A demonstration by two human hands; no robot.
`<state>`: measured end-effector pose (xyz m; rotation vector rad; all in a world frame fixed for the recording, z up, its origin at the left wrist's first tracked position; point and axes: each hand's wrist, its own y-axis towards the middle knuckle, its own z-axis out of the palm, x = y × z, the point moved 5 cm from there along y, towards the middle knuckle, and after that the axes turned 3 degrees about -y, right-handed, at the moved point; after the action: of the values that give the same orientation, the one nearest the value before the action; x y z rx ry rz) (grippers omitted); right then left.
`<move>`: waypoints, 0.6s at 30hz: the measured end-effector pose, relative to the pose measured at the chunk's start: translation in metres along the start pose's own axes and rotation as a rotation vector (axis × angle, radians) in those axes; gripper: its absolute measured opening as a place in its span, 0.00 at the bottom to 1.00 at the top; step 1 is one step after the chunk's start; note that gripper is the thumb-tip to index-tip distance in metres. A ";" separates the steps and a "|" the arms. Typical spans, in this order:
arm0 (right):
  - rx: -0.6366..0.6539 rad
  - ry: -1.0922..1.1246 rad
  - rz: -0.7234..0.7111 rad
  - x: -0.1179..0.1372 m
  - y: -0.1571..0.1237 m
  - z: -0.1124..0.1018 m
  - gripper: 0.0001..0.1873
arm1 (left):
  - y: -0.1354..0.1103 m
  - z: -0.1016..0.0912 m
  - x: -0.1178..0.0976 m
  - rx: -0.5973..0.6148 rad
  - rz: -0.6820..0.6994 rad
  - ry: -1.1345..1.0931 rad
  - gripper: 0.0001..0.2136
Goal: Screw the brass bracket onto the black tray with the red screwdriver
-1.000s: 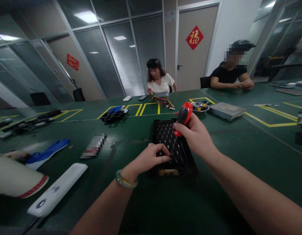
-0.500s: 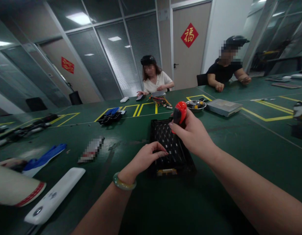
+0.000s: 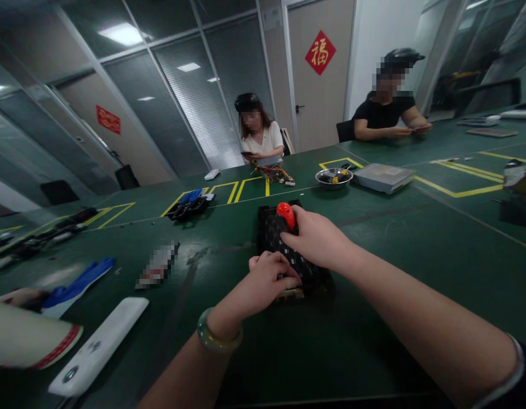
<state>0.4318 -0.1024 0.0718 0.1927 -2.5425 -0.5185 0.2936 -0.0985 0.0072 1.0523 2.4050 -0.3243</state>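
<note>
red-handled screwdriver upright in the closed right hand, over a black perforated tray. left hand curled onto the tray.

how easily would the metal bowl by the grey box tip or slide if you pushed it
The metal bowl looks wide and shallow, so a light push probably wouldn't tip it. Its thin-looking shiny wall suggests it's fairly light, and it may slide on the smooth green table. The small parts inside would probably shift, and could spill if it tilted sharply.
</note>
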 end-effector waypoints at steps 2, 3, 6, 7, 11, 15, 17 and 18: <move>0.000 0.001 0.000 0.000 0.000 0.000 0.10 | 0.001 0.004 -0.002 0.003 -0.032 0.046 0.08; 0.002 0.001 -0.001 0.000 0.000 0.000 0.10 | 0.001 0.006 -0.002 0.003 -0.049 0.057 0.08; 0.008 0.000 -0.001 -0.001 0.000 0.000 0.10 | 0.003 0.009 -0.001 -0.003 -0.075 0.070 0.10; 0.009 0.001 -0.003 -0.001 0.000 0.000 0.10 | 0.003 0.009 0.000 -0.010 -0.086 0.070 0.10; 0.000 0.000 -0.018 0.000 -0.001 0.000 0.09 | 0.004 0.009 0.003 -0.022 -0.137 0.066 0.10; 0.005 -0.008 -0.011 -0.001 0.000 0.001 0.10 | 0.004 0.009 0.003 -0.016 -0.147 0.067 0.10; 0.005 -0.005 -0.006 -0.001 0.000 0.001 0.10 | 0.004 0.010 0.002 -0.017 -0.148 0.067 0.10; 0.004 -0.002 -0.006 -0.002 0.000 0.001 0.10 | 0.004 0.010 0.003 -0.020 -0.147 0.068 0.09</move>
<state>0.4326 -0.1015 0.0704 0.2021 -2.5463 -0.5159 0.2986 -0.0978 -0.0024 0.8926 2.5479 -0.3186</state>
